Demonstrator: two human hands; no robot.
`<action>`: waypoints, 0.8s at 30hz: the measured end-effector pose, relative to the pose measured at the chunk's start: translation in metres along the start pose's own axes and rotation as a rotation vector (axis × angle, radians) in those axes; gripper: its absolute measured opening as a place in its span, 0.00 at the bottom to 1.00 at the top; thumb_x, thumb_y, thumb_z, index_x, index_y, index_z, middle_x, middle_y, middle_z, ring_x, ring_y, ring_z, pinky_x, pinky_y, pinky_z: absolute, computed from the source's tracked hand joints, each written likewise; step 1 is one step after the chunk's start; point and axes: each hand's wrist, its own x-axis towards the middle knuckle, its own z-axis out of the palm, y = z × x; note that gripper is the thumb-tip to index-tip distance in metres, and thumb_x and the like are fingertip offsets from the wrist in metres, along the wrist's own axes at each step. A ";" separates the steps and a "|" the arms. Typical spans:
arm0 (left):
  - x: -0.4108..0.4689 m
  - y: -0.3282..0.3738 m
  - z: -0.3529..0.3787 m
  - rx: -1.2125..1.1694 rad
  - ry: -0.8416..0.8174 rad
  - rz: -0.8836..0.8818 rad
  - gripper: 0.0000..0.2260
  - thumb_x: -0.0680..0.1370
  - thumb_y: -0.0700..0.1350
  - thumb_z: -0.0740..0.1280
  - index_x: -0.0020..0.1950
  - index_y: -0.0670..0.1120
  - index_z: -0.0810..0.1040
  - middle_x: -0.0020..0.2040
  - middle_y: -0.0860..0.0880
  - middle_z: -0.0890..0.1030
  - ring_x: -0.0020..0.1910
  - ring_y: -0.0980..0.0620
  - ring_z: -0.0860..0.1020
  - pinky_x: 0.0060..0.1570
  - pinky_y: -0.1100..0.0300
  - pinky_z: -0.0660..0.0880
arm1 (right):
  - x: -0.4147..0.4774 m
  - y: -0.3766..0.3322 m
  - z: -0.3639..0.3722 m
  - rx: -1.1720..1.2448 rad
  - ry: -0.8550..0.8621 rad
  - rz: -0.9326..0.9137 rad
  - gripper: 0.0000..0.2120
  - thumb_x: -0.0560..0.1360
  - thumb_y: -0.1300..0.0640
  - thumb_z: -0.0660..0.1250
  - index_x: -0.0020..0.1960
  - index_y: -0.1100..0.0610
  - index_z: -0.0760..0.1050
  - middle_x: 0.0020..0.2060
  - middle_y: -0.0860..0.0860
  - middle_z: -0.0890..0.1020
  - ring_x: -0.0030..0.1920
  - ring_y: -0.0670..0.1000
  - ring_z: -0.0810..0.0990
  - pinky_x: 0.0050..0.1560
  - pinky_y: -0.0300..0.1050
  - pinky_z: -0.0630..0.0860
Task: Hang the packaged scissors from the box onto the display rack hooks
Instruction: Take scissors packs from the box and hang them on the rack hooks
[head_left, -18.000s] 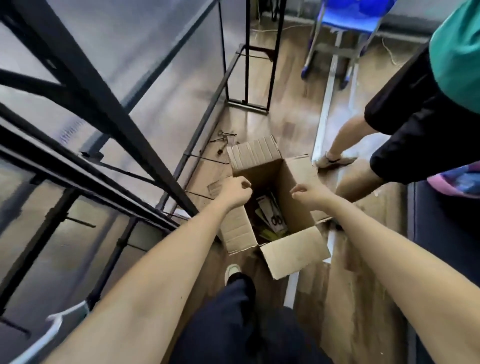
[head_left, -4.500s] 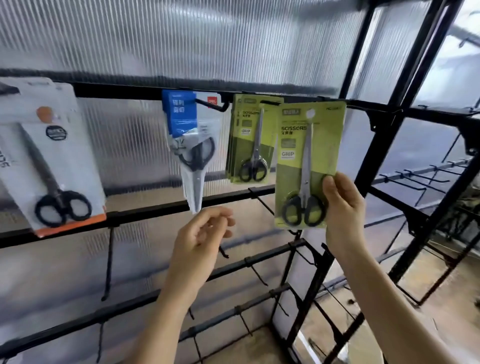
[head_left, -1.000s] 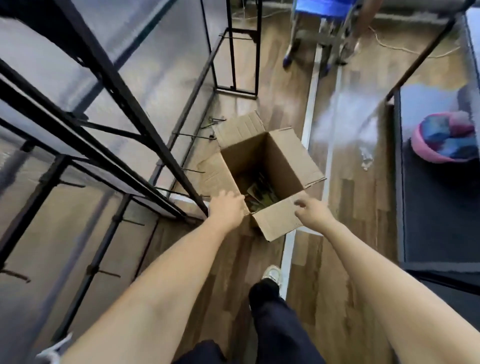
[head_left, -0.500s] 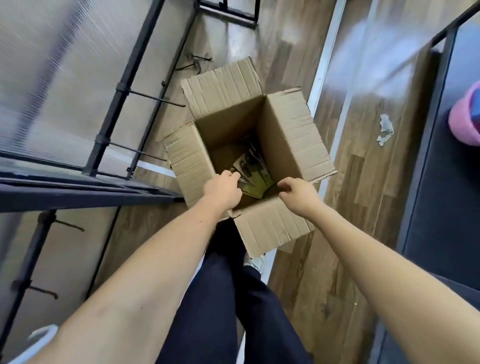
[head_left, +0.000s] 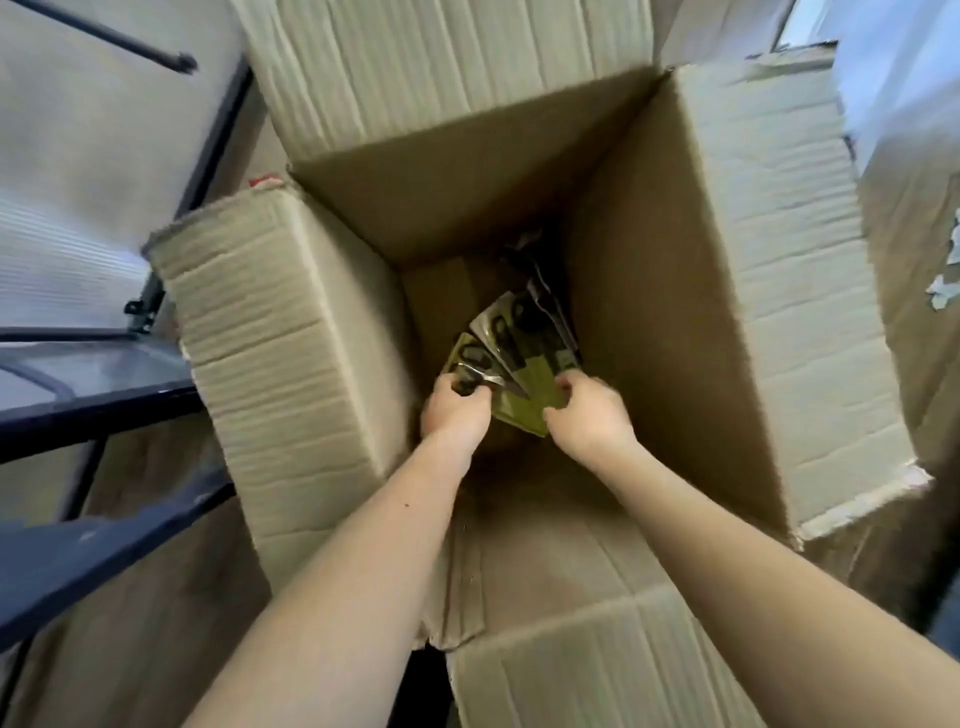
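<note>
An open cardboard box (head_left: 675, 291) fills the view, its four flaps folded outward. At its bottom lie several packaged scissors (head_left: 519, 343) on green cards, fanned and overlapping. Both my arms reach deep inside. My left hand (head_left: 457, 413) curls over the left end of the nearest green pack. My right hand (head_left: 587, 410) pinches that pack's right edge. The packs further back are dark and partly hidden by the box wall.
Black bars of the display rack (head_left: 93, 415) run along the left, next to the box's left flap (head_left: 280, 364). One black hook (head_left: 130, 44) sticks out at the top left. Wooden floor (head_left: 914, 260) with paper scraps shows at the right.
My head has dropped close over the box. Both hands went from the box's near rim down to the bottom and closed on a green scissors pack.
</note>
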 end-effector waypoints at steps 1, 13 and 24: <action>0.018 -0.001 0.010 -0.091 0.036 -0.051 0.20 0.78 0.49 0.62 0.70 0.49 0.65 0.67 0.44 0.71 0.65 0.42 0.69 0.64 0.53 0.67 | 0.023 0.003 0.008 -0.002 -0.007 0.017 0.24 0.76 0.56 0.62 0.71 0.56 0.63 0.66 0.57 0.69 0.64 0.58 0.71 0.62 0.48 0.71; 0.182 -0.005 0.103 -0.031 0.240 0.046 0.29 0.76 0.60 0.60 0.75 0.54 0.55 0.76 0.49 0.51 0.73 0.40 0.51 0.70 0.46 0.53 | 0.185 0.054 0.086 -0.052 -0.025 0.107 0.46 0.69 0.45 0.71 0.75 0.51 0.44 0.74 0.58 0.50 0.71 0.65 0.55 0.67 0.56 0.61; 0.156 0.030 0.098 -0.384 0.234 0.170 0.05 0.78 0.50 0.62 0.48 0.49 0.69 0.51 0.46 0.74 0.50 0.47 0.72 0.50 0.60 0.69 | 0.183 0.056 0.056 -0.090 0.012 0.082 0.21 0.78 0.55 0.60 0.69 0.56 0.60 0.62 0.61 0.73 0.60 0.62 0.74 0.57 0.51 0.73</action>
